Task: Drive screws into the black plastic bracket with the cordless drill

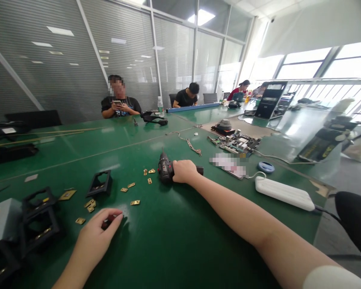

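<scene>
My right hand [184,171] is stretched far out over the green table [174,237] and closed round the handle of a black and red cordless screwdriver [165,169] lying on its side. My left hand [96,233] rests near the front left, fingers curled on a small dark red object [110,219] that I cannot name. Several small brass plates [135,202] lie scattered between the two hands. A black plastic frame [100,184] stands just beyond the left hand.
More black frames [39,218] and a grey box [1,218] crowd the left edge. To the right lie a white power strip [284,193], a circuit board [236,143], a phone and cables. Other people sit at the far side of the table.
</scene>
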The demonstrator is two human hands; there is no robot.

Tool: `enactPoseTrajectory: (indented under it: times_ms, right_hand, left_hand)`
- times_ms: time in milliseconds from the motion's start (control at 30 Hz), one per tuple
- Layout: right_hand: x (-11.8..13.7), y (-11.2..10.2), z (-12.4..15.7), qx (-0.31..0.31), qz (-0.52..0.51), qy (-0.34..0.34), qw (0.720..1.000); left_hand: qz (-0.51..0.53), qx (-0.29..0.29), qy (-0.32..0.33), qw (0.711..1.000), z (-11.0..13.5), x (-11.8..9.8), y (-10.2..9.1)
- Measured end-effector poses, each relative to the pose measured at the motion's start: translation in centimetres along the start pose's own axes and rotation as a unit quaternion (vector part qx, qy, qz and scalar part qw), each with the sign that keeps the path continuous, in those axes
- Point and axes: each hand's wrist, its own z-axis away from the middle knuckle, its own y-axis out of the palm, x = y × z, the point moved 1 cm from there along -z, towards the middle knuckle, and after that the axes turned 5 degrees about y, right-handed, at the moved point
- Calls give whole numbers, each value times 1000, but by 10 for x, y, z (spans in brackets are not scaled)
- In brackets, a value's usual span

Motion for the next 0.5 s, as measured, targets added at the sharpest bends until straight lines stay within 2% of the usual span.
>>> enactPoseTrajectory:
  times_ms: [133,500]
  right_hand:
    - [-1,2,3,-16,-3,-5,1000]
    - [-3,4,4,-47,-21,15,999]
  left_hand:
    - [-27,23,29,999,1,-4,2]
    - [-71,16,109,991,9,-13,8]
